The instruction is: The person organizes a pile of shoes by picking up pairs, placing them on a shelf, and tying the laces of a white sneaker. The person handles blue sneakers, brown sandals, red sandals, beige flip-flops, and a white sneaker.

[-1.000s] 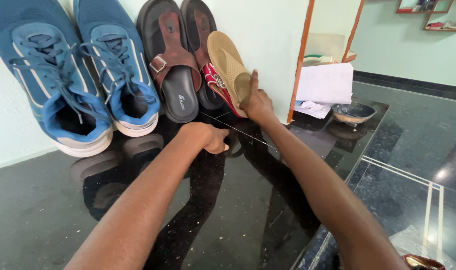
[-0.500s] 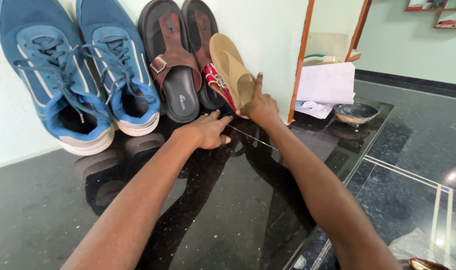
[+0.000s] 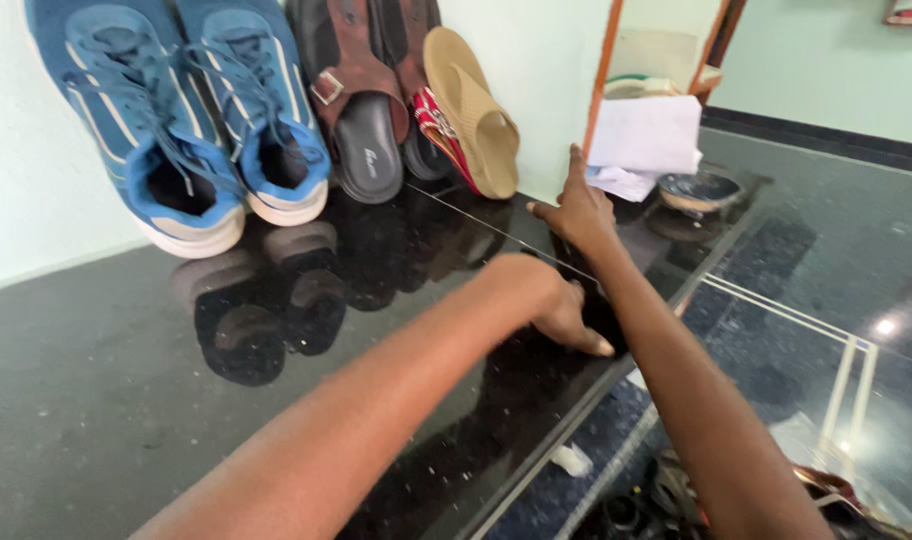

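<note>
Both of your hands are empty: your right hand (image 3: 579,212) lies released with a finger raised, near the tan sandal (image 3: 473,110); your left hand (image 3: 566,310) rests fingertips-down on the black stone ledge (image 3: 126,400). That sandal leans against the wall beside a red sandal (image 3: 442,135); it looks light and flexible, so you could pinch its perforated strap.

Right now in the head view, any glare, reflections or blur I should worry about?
Head view: the glossy black floor mirrors the blue sneakers and sandals; a bright glare spot sits at right. Left hand and right hand are slightly motion-blurred. Wide-angle distortion bends the edges; shoes stay fairly sharp.
</note>
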